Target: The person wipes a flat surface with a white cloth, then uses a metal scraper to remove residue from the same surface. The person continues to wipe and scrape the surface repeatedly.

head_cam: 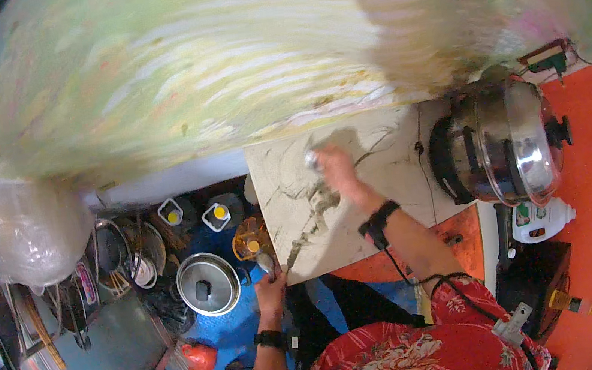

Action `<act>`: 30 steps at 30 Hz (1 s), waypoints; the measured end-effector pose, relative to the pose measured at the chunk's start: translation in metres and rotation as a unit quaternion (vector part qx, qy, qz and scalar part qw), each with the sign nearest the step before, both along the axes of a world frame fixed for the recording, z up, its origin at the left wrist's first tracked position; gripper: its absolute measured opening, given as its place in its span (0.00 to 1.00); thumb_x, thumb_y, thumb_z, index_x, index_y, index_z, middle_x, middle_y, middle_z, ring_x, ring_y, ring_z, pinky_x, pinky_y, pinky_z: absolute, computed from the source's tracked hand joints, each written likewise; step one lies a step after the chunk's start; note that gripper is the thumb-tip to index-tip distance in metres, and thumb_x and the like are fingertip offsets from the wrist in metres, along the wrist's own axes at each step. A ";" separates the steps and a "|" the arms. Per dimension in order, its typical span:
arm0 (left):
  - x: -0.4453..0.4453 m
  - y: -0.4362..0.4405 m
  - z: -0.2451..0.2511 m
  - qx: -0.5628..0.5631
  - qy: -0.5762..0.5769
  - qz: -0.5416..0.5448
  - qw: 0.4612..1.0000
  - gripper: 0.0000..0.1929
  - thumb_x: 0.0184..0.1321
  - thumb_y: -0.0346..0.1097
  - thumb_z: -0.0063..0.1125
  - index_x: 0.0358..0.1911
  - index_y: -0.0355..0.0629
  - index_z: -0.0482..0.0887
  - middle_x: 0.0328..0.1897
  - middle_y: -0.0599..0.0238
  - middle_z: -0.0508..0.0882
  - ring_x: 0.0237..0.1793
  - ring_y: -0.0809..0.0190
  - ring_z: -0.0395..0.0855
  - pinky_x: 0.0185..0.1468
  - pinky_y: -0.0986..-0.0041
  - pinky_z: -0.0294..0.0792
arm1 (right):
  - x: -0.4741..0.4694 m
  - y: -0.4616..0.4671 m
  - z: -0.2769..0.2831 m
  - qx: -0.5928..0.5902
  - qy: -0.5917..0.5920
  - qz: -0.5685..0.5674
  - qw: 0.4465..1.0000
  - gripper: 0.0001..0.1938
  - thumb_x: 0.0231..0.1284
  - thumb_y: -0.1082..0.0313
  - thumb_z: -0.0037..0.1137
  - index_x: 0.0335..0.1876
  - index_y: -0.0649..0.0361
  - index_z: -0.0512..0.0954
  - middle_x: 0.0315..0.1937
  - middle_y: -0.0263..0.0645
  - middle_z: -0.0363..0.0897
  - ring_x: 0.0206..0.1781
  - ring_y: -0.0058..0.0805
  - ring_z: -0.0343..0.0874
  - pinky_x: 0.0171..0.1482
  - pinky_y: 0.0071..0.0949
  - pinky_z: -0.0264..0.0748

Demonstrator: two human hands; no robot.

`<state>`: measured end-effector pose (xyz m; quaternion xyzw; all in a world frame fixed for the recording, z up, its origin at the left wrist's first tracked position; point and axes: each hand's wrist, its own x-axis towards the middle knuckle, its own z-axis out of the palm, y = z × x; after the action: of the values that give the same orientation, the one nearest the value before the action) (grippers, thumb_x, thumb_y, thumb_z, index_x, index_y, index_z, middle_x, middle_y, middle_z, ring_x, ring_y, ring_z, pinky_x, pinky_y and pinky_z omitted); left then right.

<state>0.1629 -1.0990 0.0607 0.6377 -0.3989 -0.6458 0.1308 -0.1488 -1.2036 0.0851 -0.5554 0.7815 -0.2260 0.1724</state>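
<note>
My right hand [338,172] reaches over a cream tabletop [387,189] with dark marble-like veining. Its fingers are closed around a small whitish, shiny object [311,159], too blurred to name. My left hand [270,292], lower and by the table's left corner, grips a small rounded silvery object [266,263], possibly metal; its lower part is hidden by the fingers. Just behind that object stands an amber bottle [250,240] with a yellow cap. Black straps with cables circle both wrists.
A large steel steamer pot [512,146] occupies the table's right end. On the blue floor [221,337] stand a lidded pot [208,284] and jugs with yellow caps [220,212]. Utensils hang on a rack [77,323] at left. A white plastic jug [542,219] is at right.
</note>
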 end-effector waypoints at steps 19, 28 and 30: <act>-0.005 0.003 0.003 -0.019 -0.014 0.018 1.000 0.09 0.49 0.34 0.61 0.28 0.34 0.82 0.18 0.74 0.75 0.18 0.78 0.64 0.20 0.82 0.56 | 0.061 -0.040 -0.026 -0.223 0.090 0.253 0.937 0.16 0.50 0.79 0.47 0.43 0.50 0.77 0.30 0.42 0.72 0.36 0.39 0.74 0.38 0.32 0.73; -0.006 0.004 0.013 0.005 0.016 0.053 0.998 0.09 0.50 0.34 0.61 0.30 0.34 0.82 0.17 0.75 0.74 0.17 0.78 0.63 0.19 0.83 0.53 | 0.050 -0.035 0.005 -0.133 0.041 0.229 0.963 0.10 0.50 0.73 0.49 0.39 0.54 0.77 0.31 0.42 0.73 0.36 0.41 0.74 0.37 0.38 0.72; -0.006 0.006 0.009 -0.018 0.009 0.041 0.999 0.09 0.50 0.33 0.61 0.30 0.34 0.82 0.19 0.75 0.75 0.18 0.78 0.64 0.20 0.83 0.54 | 0.061 -0.029 -0.009 -0.121 0.008 0.344 0.931 0.13 0.49 0.74 0.49 0.41 0.52 0.77 0.28 0.40 0.72 0.36 0.37 0.75 0.36 0.35 0.72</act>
<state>0.1568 -1.0931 0.0696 0.6455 -0.3828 -0.6381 0.1720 -0.0875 -1.2327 0.0756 -0.8088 0.5102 -0.2412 0.1653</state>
